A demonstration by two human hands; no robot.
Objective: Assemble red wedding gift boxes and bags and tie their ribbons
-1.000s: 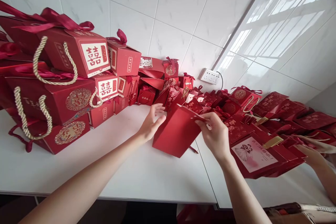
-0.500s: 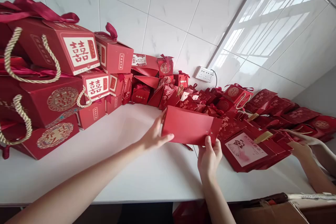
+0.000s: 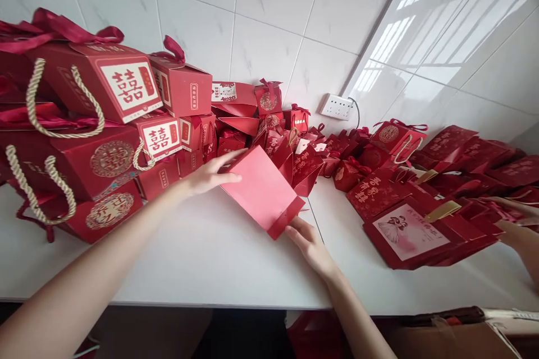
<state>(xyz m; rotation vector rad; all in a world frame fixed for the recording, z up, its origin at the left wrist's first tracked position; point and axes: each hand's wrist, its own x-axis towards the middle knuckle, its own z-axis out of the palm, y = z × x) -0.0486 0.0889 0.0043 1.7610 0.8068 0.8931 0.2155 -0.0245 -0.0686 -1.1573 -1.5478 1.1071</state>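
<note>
A plain red paper box is held tilted above the white table, its smooth panel facing up and a flap at its lower right corner. My left hand grips its upper left edge, thumb on top of the panel. At the lower right corner, the fingers of my right hand close on the flap. Behind it stand several small red gift boxes. To the right lies a flat pile of red boxes with a pink picture card on top.
Large red boxes with rope handles are stacked at the left on the white table. A power strip is on the tiled wall. Another person's hand touches the right pile. A cardboard box stands below the table edge.
The red box has turned clockwise and moved left, its flap end now lower. Both my hands moved with it, the right one lower and left. The camera view has shifted slightly.
</note>
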